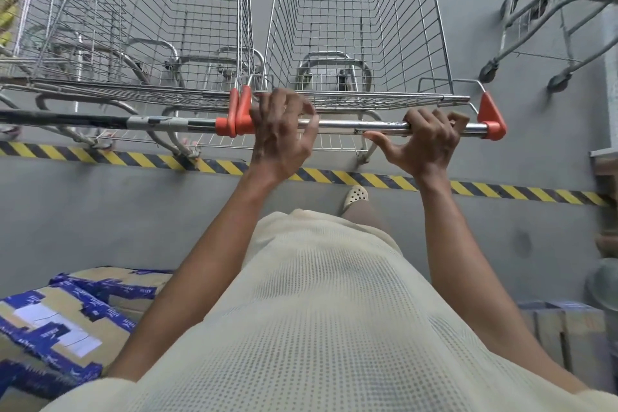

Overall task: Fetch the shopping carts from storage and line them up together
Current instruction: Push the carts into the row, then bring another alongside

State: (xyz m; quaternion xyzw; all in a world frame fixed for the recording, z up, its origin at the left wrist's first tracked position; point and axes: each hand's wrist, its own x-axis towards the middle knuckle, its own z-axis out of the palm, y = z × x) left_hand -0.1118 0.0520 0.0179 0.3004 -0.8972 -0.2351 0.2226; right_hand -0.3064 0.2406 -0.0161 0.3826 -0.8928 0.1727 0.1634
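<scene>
Nearest, taped cardboard boxes (60, 321) sit on the grey floor (133, 211) at the lower left, beside the person's pale mesh shirt (317, 311). A light shoe (356, 196) stands just short of the yellow-and-black striped tape (133, 159) that runs across the floor.

Past the tape, both bare arms reach to the handle bar (351, 125) of a wire shopping cart (354, 10). The left grip (282, 134) is wrapped over the bar at its left end, right against the orange end cap (242, 117). The right grip (431, 140) is curled over the bar nearer its right end, thumb stretched out leftward beneath it. Bare metal shows between the two grips. The cart's basket stretches away directly ahead of the hands, its rear wheels at the tape.

A second cart (133, 10) stands side by side on the left, its orange cap touching the held cart's and its rear wheels also on the tape. Farther off to the right, a third cart (551, 27) stands apart at an angle.
</scene>
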